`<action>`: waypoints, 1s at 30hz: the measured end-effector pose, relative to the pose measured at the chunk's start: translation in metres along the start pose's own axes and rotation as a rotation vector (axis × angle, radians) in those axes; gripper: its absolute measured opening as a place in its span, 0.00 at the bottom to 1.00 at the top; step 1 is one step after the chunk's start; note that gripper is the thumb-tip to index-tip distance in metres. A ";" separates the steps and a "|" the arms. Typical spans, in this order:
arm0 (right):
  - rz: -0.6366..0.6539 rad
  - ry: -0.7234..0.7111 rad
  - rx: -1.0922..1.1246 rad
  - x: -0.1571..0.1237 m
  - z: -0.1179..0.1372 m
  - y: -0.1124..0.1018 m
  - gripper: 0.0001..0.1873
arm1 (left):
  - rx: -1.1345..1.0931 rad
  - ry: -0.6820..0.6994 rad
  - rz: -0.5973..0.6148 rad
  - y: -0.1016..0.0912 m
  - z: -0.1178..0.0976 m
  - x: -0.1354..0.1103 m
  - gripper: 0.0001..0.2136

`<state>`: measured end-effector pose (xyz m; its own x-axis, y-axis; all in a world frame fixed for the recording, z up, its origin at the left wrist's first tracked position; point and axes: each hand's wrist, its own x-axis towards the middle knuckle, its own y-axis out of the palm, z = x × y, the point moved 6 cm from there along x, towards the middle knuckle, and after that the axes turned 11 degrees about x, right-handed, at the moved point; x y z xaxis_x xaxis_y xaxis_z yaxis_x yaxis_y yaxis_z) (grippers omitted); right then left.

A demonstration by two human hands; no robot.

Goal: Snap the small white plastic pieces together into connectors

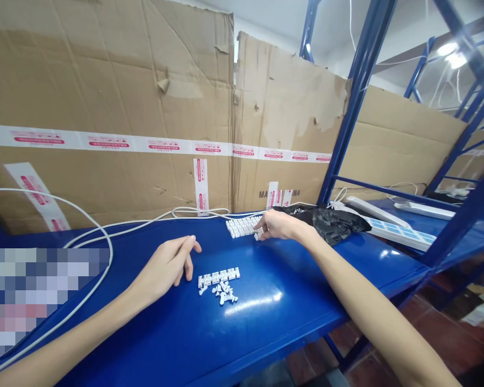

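Note:
My right hand (277,224) reaches to the back of the blue shelf, fingertips closed at the right end of a block of white plastic pieces (240,228) set in close rows. A small white plastic piece (258,235) shows at those fingertips. My left hand (172,262) hovers above the shelf with loosely bent fingers apart and nothing in them. Just right of it lies a single row of white plastic pieces (219,277), joined side by side. In front of that row is a loose pile of tiny white parts (225,293).
Tall cardboard sheets (145,97) with printed tape stand behind the blue shelf (161,338). White cable (108,236) loops along the left and back. A black plastic bag (331,223) and long white bars (399,232) lie to the right, by a blue upright post (347,118).

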<state>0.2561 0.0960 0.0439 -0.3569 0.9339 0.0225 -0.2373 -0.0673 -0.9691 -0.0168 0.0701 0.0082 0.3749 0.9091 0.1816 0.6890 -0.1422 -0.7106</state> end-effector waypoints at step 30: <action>-0.110 -0.430 0.757 -0.036 0.111 0.007 0.09 | -0.508 0.177 0.264 0.015 -0.021 -0.006 0.16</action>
<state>0.1674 0.0232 0.0635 -0.5700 0.7457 0.3450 -0.7719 -0.3421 -0.5359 0.0044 0.0541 0.0104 0.6415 0.7447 0.1842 0.7524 -0.5639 -0.3406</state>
